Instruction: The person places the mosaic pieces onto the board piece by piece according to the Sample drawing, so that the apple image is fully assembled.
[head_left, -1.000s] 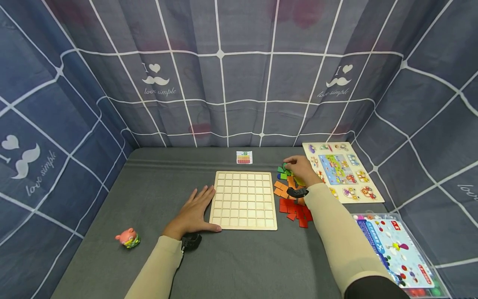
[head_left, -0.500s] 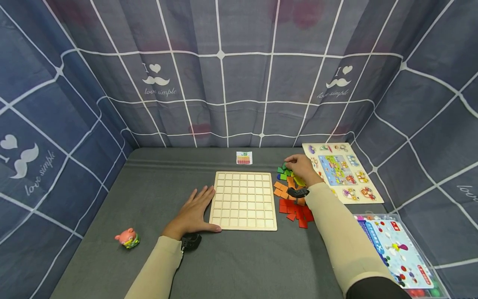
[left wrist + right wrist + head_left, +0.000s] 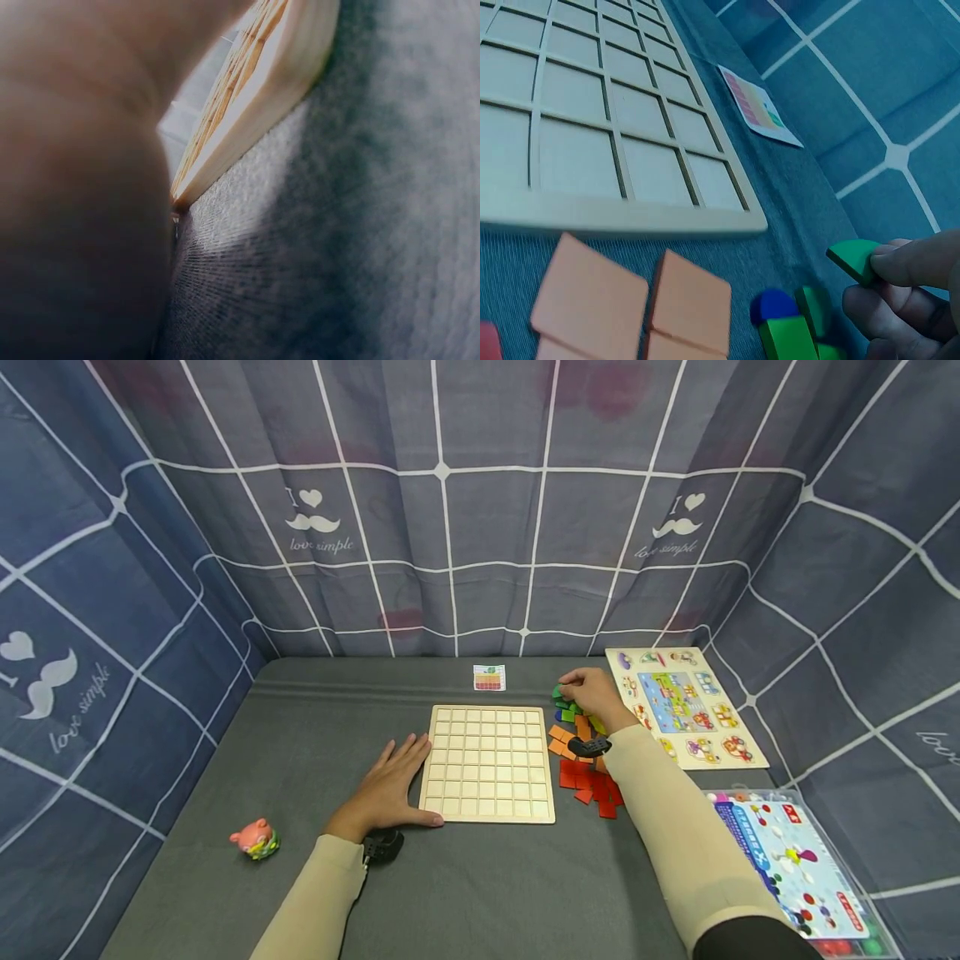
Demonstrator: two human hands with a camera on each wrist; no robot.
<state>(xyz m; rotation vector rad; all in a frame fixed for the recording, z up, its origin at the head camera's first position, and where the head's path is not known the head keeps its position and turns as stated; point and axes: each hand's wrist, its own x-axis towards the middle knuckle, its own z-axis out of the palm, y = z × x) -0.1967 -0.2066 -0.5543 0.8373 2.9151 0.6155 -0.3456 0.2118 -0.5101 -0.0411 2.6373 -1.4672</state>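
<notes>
Right hand [image 3: 597,697] — thumb and fingers pinching a green rounded piece [image 3: 849,256], at 2 o'clock from the grid board [image 3: 487,764]. Left hand [image 3: 386,787] at 9 o'clock — fingers extended, thumb apart, touching its edge.

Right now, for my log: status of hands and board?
Right fingers pinch a green piece. Left fingers at left edge of board. Board bare; loose pieces alongside, nothing blocking its squares.

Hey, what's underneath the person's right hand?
A flat yellow piece and bright green pieces peek out beside the right hand, which pinches a green rounded piece. In the head view, whatever lies directly beneath its palm is covered.
</notes>
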